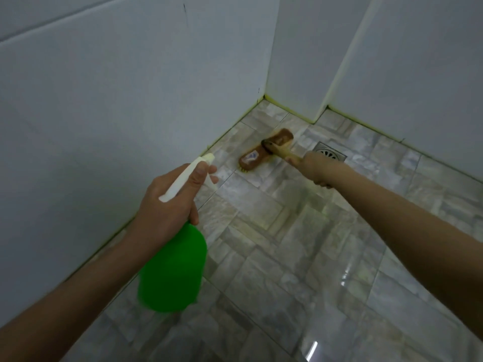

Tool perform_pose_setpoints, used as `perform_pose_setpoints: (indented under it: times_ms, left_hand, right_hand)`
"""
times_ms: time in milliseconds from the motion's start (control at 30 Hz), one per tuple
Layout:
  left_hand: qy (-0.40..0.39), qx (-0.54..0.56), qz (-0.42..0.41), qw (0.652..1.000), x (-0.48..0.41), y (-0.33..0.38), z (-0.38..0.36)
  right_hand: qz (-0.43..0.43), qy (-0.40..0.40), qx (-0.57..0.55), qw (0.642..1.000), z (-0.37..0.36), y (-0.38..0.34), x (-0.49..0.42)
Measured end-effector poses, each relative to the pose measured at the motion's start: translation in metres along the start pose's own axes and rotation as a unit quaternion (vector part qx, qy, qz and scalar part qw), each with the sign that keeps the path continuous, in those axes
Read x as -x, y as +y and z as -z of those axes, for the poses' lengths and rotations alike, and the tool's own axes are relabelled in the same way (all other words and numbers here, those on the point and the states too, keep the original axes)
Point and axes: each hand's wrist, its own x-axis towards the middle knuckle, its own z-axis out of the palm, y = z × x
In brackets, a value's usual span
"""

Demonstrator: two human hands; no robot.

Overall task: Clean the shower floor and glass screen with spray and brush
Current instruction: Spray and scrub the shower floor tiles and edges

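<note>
Shower floor [300,257]: grey tiles, open toward the near edge. Green spray bottle [172,270] is above the floor's left edge, left hand [167,202] gripping its neck. Brush [264,150] is bristles-down near the far corner, just beside the drain [329,152]; right hand [313,168] is wrapped round its handle.

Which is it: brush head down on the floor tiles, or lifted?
Down. The brush head sits bristles-down on the floor tiles, its yellow bristles meeting them; the right hand grips the handle.

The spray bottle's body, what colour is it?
Bright green, with a white trigger head; the spray bottle shows clearly in the head view.
</note>
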Motion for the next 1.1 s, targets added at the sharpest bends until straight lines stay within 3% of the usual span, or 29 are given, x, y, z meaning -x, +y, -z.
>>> perform_pose_setpoints:
  times_ms: [167,267,400,600,800,967,1100]
  left_hand:
    - [0.021,-0.018,-0.001,1.0,0.01,0.003,0.013]
    - [0.065,-0.007,0.021,0.998,0.021,0.003,0.028]
    - [0.087,-0.008,0.028,0.996,0.04,0.0,0.045]
    - [0.163,-0.009,0.043,0.986,0.078,-0.007,0.089]
    - [0.13,-0.074,0.055,0.987,0.103,-0.034,0.101]
    - [0.135,-0.038,0.045,0.989,0.107,-0.052,0.104]
    - [0.167,0.018,0.032,0.985,0.103,-0.052,0.107]
  right_hand:
    - [-0.043,-0.052,-0.006,0.998,0.01,-0.013,0.012]
    - [0.036,-0.069,0.064,0.995,-0.013,-0.044,0.028]
    - [0.141,-0.037,0.103,0.984,-0.027,-0.09,0.015]
    - [0.078,-0.076,0.17,0.979,-0.015,-0.077,0.043]
    - [0.195,-0.027,0.177,0.964,-0.047,-0.122,0.018]
    - [0.111,-0.087,0.215,0.966,-0.046,-0.094,0.05]
    - [0.158,-0.052,0.177,0.97,-0.068,-0.128,0.058]
